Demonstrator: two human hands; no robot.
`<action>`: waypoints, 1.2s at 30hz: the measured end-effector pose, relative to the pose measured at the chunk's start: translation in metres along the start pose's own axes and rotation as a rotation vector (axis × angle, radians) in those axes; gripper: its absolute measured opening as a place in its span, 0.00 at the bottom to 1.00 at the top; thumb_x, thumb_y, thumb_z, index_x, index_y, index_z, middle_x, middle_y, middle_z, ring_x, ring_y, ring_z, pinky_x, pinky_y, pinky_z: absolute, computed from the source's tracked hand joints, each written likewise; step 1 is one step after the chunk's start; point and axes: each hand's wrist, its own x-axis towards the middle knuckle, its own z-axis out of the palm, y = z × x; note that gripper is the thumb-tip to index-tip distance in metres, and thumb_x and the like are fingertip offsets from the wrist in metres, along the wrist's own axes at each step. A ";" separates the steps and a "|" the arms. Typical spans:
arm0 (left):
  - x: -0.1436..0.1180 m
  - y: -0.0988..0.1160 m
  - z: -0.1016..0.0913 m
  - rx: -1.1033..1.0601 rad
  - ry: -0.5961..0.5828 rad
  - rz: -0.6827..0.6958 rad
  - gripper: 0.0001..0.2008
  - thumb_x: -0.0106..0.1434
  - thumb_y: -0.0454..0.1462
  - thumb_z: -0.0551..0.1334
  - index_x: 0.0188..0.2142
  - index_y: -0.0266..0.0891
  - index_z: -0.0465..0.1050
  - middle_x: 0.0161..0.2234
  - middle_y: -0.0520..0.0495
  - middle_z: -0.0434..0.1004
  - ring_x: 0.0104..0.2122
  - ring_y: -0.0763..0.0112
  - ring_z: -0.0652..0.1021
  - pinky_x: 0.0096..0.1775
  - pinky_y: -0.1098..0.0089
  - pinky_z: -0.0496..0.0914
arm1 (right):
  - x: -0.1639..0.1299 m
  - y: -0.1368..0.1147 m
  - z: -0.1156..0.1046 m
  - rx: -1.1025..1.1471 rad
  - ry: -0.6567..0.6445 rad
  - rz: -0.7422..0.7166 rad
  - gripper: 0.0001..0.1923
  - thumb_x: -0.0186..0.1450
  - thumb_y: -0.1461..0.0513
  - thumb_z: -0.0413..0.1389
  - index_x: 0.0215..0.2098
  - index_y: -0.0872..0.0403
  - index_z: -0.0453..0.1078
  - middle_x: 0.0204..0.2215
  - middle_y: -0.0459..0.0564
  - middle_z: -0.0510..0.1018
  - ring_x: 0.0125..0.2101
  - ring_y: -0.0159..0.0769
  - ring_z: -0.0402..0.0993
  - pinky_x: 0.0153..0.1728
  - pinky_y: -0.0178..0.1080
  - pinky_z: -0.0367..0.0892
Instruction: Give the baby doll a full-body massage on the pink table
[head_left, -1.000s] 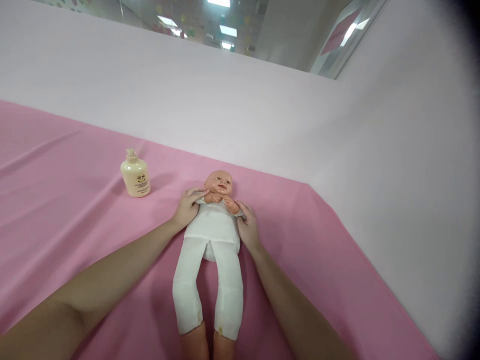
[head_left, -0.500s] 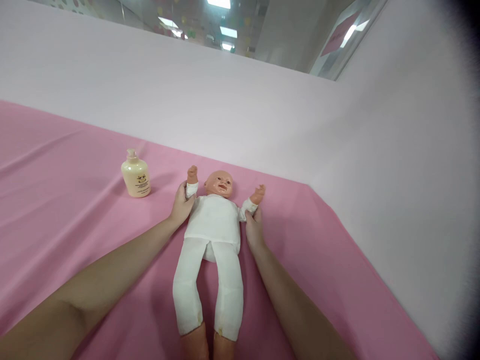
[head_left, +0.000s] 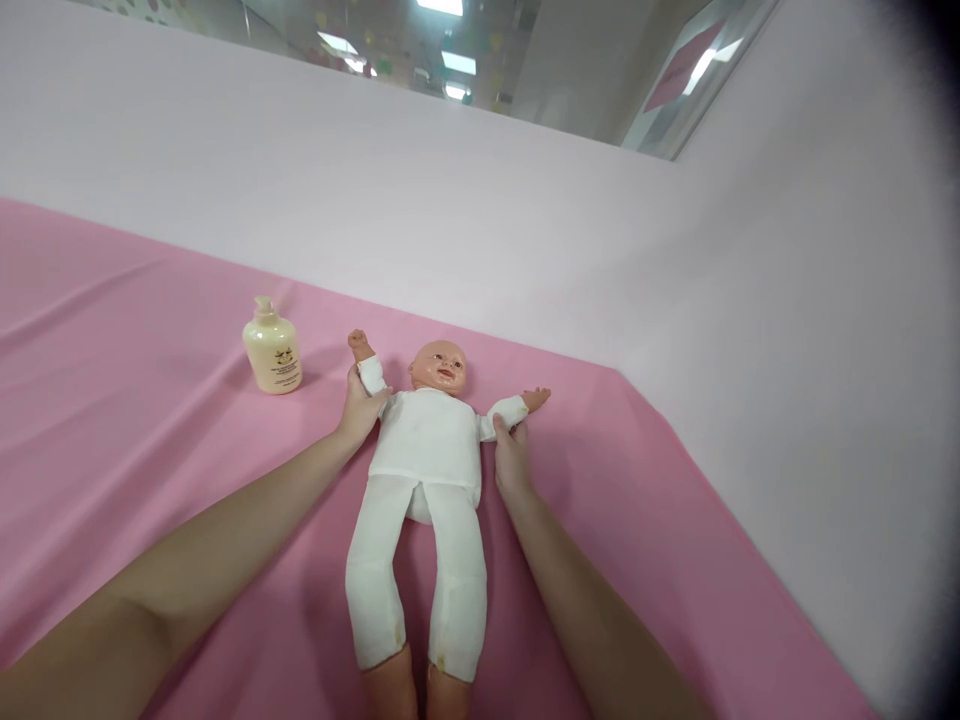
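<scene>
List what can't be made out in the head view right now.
- Doll feet: cut off by the bottom edge.
- Pump bottle label: print too small to read.
- Left hand palm and fingertips: hidden behind the doll's arm, so the grip can't be judged.
- Right hand fingertips: tucked against the doll's sleeve, contact unclear.
- Right side of the pink cloth: fades into dark lens vignette.

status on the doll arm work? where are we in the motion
Done: the doll lies face up on the pink cloth, both its arms spread outward. In hand: the left hand grips one upper arm, the right hand the other. Left: the cream bottle stands untouched beside the doll; its legs lie unhandled.
</scene>
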 end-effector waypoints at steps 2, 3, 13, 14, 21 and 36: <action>0.000 0.000 -0.001 0.019 -0.007 0.009 0.32 0.51 0.33 0.67 0.55 0.44 0.58 0.45 0.46 0.69 0.44 0.63 0.74 0.45 0.62 0.71 | 0.000 -0.002 0.000 0.003 -0.003 -0.032 0.40 0.64 0.53 0.56 0.70 0.41 0.44 0.72 0.42 0.43 0.70 0.37 0.43 0.68 0.47 0.46; 0.001 0.000 -0.001 0.029 -0.014 0.017 0.33 0.51 0.32 0.67 0.55 0.44 0.59 0.46 0.46 0.70 0.45 0.63 0.74 0.46 0.62 0.71 | -0.001 -0.002 0.000 0.002 -0.002 -0.049 0.39 0.64 0.53 0.56 0.69 0.41 0.45 0.71 0.42 0.45 0.70 0.37 0.45 0.67 0.46 0.48; -0.008 0.013 0.003 0.263 -0.222 0.310 0.26 0.53 0.29 0.59 0.53 0.42 0.72 0.52 0.45 0.75 0.54 0.58 0.72 0.58 0.54 0.64 | -0.002 0.001 0.002 -0.065 -0.018 0.039 0.17 0.57 0.57 0.56 0.43 0.53 0.72 0.39 0.50 0.79 0.39 0.41 0.74 0.44 0.44 0.68; -0.009 0.013 0.003 0.291 -0.262 0.333 0.27 0.53 0.27 0.57 0.52 0.43 0.73 0.52 0.46 0.75 0.54 0.59 0.72 0.59 0.53 0.63 | -0.002 0.001 0.003 -0.075 -0.030 0.029 0.17 0.57 0.58 0.56 0.43 0.53 0.72 0.39 0.49 0.80 0.39 0.41 0.74 0.44 0.44 0.68; -0.006 0.009 0.001 0.319 -0.412 0.383 0.34 0.48 0.23 0.51 0.51 0.47 0.76 0.54 0.50 0.76 0.56 0.61 0.72 0.61 0.52 0.61 | -0.005 -0.005 0.004 -0.160 -0.165 -0.079 0.21 0.55 0.63 0.52 0.46 0.51 0.76 0.47 0.49 0.79 0.48 0.42 0.73 0.54 0.48 0.64; -0.005 0.008 0.001 0.365 -0.408 0.414 0.35 0.48 0.22 0.50 0.52 0.46 0.76 0.53 0.50 0.77 0.55 0.61 0.73 0.60 0.52 0.61 | -0.008 -0.008 0.005 -0.282 -0.207 -0.156 0.22 0.57 0.65 0.50 0.48 0.49 0.75 0.49 0.50 0.77 0.51 0.41 0.71 0.58 0.49 0.63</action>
